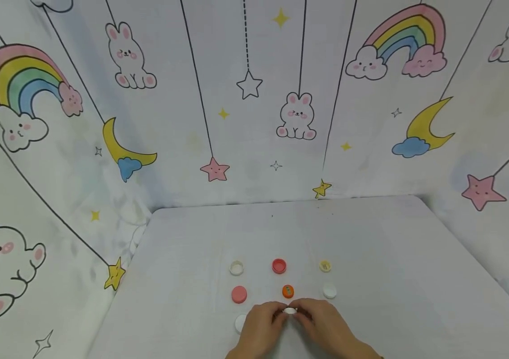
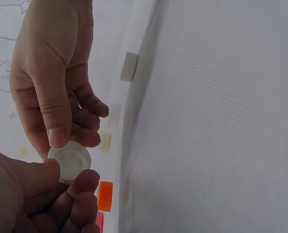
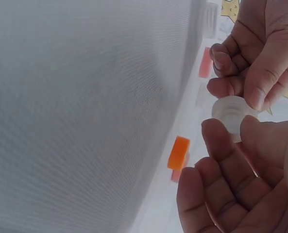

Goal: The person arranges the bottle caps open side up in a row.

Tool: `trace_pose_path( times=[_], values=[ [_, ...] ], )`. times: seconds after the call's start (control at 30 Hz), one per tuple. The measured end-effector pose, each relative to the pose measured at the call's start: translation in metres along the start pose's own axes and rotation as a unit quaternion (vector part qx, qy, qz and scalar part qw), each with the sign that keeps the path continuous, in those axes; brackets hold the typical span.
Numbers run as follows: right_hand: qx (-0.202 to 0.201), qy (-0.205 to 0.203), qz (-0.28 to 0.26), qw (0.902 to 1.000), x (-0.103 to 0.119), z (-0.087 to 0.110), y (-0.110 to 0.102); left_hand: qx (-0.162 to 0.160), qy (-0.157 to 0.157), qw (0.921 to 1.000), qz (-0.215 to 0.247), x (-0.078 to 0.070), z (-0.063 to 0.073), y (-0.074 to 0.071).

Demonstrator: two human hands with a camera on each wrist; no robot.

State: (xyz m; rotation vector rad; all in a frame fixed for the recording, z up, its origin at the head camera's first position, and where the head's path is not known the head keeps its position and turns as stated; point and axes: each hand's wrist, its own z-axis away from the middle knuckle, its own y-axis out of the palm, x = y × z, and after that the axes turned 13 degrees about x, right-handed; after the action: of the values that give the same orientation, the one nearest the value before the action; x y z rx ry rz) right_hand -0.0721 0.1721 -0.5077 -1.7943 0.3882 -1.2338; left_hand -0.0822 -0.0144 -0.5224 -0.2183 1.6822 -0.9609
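Both hands meet over the near part of the table and pinch one small white translucent bottle cap between them. My left hand grips its left edge with thumb and fingers, and my right hand grips the right edge. In the left wrist view the cap shows its hollow round inside; the right wrist view shows the cap between both thumbs and fingertips. Just beyond the hands lies an orange cap with greenish marks. A white cap beside my left hand is partly hidden by it.
On the white-covered table, a coral cap and a white cap flank the orange one. Farther back sit a whitish cap, a red cap and a yellow cap. Printed cloth hangs around the table.
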Motion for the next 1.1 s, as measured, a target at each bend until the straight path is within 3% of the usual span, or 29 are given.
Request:
trace_pose_path(
  times=[0.2,0.43,0.7,0.93,1.1],
  values=[
    [-0.009,-0.014,-0.019,0.9997,-0.0042,0.0013,0.002,0.001,0.0,0.9976,0.07,-0.0003,0.0001,-0.0022],
    [-0.032,-0.058,-0.032,0.9973,-0.0051,0.0004,0.0074,0.0,-0.003,0.9953,0.096,-0.0018,0.0003,-0.006],
    [-0.052,-0.085,-0.017,0.9949,-0.0038,0.0008,0.0074,0.021,-0.018,0.9856,0.167,-0.0035,0.0013,-0.0075],
    [-0.052,-0.061,-0.023,0.9965,-0.0065,0.0011,0.0077,0.009,0.008,0.988,0.154,-0.0019,0.0024,-0.0062],
    [-0.04,-0.043,-0.018,0.9981,-0.0073,0.0017,0.0075,-0.01,0.017,0.9972,0.072,0.0017,0.0017,-0.002]
  ],
)
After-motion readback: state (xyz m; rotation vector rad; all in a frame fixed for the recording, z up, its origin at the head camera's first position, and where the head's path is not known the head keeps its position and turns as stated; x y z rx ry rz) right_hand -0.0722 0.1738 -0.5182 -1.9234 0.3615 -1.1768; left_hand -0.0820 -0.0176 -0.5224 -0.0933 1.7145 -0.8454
